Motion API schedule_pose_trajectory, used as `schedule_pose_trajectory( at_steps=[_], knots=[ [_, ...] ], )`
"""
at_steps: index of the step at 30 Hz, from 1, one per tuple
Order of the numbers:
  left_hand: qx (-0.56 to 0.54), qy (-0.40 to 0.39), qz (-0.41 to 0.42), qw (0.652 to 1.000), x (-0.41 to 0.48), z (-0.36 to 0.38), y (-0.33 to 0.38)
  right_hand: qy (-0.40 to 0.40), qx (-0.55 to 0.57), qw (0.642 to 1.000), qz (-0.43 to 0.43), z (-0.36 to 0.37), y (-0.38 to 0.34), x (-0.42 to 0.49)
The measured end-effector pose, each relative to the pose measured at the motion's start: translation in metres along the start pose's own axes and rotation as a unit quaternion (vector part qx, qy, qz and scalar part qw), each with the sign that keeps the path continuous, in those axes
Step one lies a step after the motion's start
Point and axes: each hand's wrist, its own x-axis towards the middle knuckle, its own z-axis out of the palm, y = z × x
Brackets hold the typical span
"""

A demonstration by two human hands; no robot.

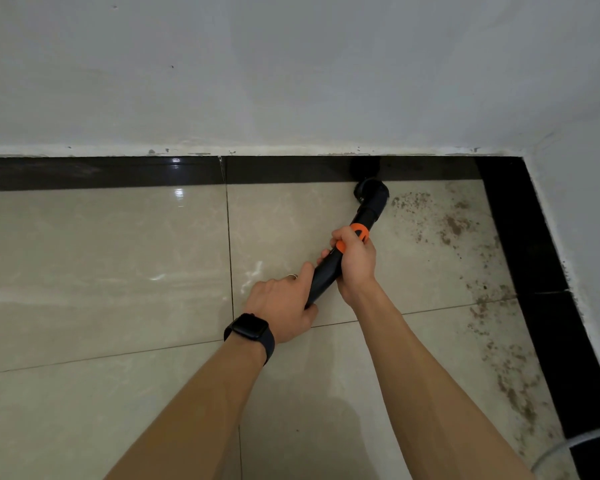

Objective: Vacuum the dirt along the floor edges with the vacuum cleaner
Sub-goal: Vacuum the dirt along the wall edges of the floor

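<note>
**Task item.** The vacuum tube [326,275] is a black curved pipe with an orange collar [359,230]. It runs up from the hands to a black nozzle [373,192]. The nozzle sits at the floor edge, against the foot of the dark skirting [101,173]. Black on black, its front outline merges with the skirting and its reflection, so the mouth cannot be made out.

**Hands.** The right hand [357,265] grips the tube at the collar, fingers wrapped round it and partly covering the orange. The left hand [281,306] holds the lower stretch, with the thumb on the near side and one finger lying along the pipe. The tube's rear end is hidden under this hand.

**Dirt.** Brown dirt [454,226] is scattered on the tile just right of the nozzle. It continues in a band down the right-hand edge towards the bottom of the frame.

**Surroundings.**
- The glossy beige floor tiles [101,254] show light reflections.
- The skirting turns the corner at the right, below a white wall [291,81] that is chipped along its lower margin.
- A dark watch [250,328] is on the left wrist, and a ring [292,276] is on a left finger.
- A pale cord [575,443] curves in at the lower right and is cut off by the frame edge, so what it is cannot be told.
</note>
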Motion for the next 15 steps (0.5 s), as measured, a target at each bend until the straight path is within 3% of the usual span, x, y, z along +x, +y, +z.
schedule_pose_trajectory(
  at_steps=[15],
  knots=[
    [0.015,-0.003,-0.03,0.999,-0.04,-0.013,-0.048,-0.025,-0.009,0.999,0.036,0.047,0.026,-0.036]
  ],
)
